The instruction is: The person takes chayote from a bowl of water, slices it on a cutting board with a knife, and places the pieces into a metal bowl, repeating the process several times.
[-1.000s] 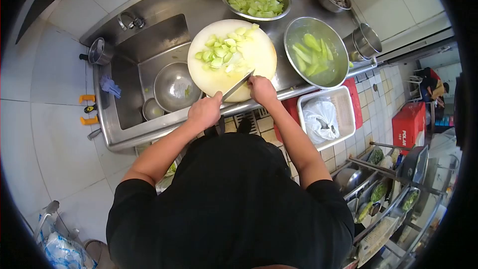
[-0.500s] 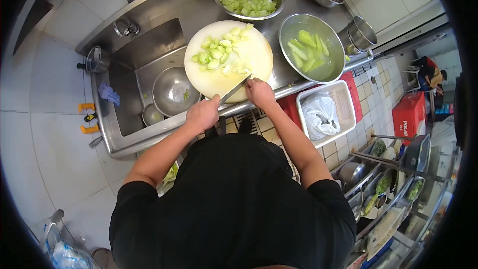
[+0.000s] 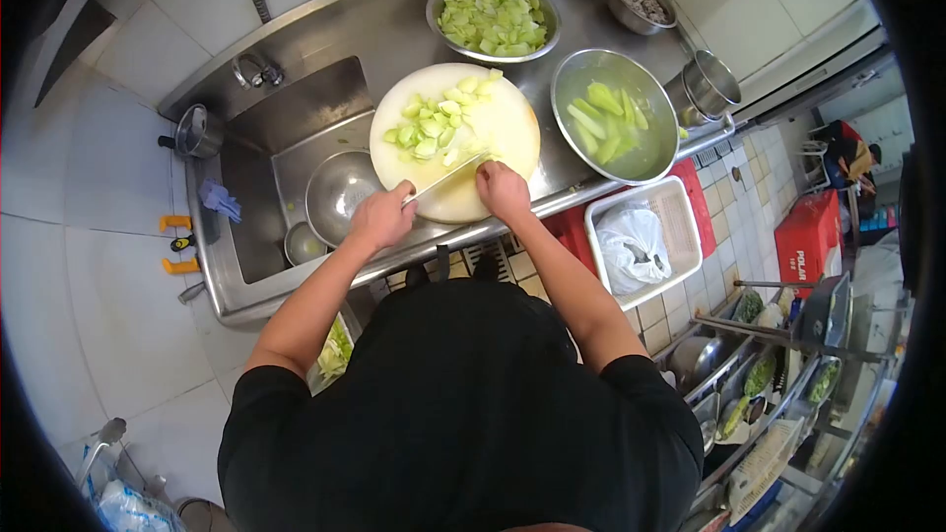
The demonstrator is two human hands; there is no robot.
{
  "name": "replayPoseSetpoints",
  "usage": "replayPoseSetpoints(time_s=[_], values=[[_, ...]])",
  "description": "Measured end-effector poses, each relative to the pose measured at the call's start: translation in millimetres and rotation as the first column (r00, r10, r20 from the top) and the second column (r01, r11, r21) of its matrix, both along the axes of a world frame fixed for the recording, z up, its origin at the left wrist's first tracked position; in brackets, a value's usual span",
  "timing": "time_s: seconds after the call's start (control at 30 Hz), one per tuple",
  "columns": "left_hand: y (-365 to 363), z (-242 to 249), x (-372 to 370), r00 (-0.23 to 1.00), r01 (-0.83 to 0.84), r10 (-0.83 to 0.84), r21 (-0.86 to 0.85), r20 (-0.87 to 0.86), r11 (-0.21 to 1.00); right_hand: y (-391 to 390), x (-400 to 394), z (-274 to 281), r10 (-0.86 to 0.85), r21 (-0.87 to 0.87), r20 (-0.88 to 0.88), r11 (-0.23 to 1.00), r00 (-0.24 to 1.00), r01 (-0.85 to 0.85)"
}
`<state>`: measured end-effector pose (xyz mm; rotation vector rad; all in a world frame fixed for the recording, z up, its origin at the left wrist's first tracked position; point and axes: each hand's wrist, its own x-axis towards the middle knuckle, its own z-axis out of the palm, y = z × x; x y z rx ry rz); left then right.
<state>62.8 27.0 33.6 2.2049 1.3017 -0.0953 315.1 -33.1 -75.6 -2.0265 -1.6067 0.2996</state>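
Observation:
A knife lies slanted across the lower part of a round white cutting board. My left hand is closed round its handle at the board's lower left edge. Near the blade's other end, my right hand has its fingers pressed together; what they hold, if anything, is too small to tell. Pale green vegetable slices are heaped on the board above the blade. Behind the board stands a metal bowl of cut green pieces. To its right, a bowl of liquid holds long green pieces.
The sink on the left holds a large metal bowl and a smaller one. A white basket with a plastic bag stands right of my body. Metal racks are at the lower right.
The whole view has shifted, so the counter sits slightly lower. The knife now lies flatter, with its blade more in view, and my left hand is a little farther left.

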Motion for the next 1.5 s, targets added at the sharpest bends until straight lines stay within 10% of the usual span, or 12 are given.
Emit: replayPoseSetpoints(time_s=[0.1,0.23,0.4,0.57,0.77,0.83,0.87,0.93,1.0,1.1,1.2,1.5], values=[[19.9,9.1,-7.9,1.000,-0.015,0.010,0.301,0.020,0.954,23.5,-7.3,24.3,-0.222,0.155,-0.361,0.943,0.906,0.293],[33.5,10.4,-13.4,0.993,-0.121,0.112,0.349,0.045,0.929,54.8,-20.0,59.0,-0.021,0.262,-0.090,0.964,0.996,0.044],[31.5,9.7,-29.3,0.998,-0.062,0.052,0.533,0.034,0.844,100.7,-31.1,71.7,0.130,-0.306,0.017,0.945,0.991,-0.119],[28.8,17.0,-62.5,0.998,0.026,0.018,0.608,-0.066,0.794,129.4,-11.1,49.1,0.042,-0.404,0.113,0.915,0.993,0.007],[9.9,40.7,-69.6,0.943,-0.324,0.308,0.136,0.126,0.936,104.3,92.2,51.2,-0.110,0.167,-0.111,0.978,0.988,0.127],[5.4,11.4,-75.4,0.948,-0.283,0.270,0.054,0.169,0.958,85.7,147.5,19.5,-0.450,0.167,0.162,0.889,0.878,0.425],[5.1,-1.7,-78.8,0.948,-0.266,0.259,0.014,0.186,0.964,72.9,184.0,-18.6,-0.465,0.133,0.608,0.859,0.644,0.495],[-3.7,-12.3,-65.8,0.955,-0.187,0.186,-0.017,0.231,0.982,32.9,191.9,54.3,-0.770,-0.368,0.168,0.530,0.615,0.764],[-10.3,-17.6,-40.5,0.966,-0.104,0.121,-0.083,0.229,0.991,9.9,220.1,40.0,-0.694,-0.556,0.236,0.478,0.680,0.680],[-7.4,-24.4,6.1,0.966,0.090,-0.047,-0.163,0.252,0.983,6.9,266.2,-18.8,-0.693,-0.478,0.116,0.589,0.712,0.651],[7.8,-35.3,45.6,0.962,0.224,-0.184,-0.204,0.201,0.953,6.4,271.4,-26.3,-0.289,-0.563,0.411,0.665,0.864,0.490],[69.5,-46.8,22.4,0.997,0.002,-0.002,0.002,0.074,1.000,-1.5,262.4,92.7,-0.370,-0.679,-0.128,0.709,0.920,0.191]])
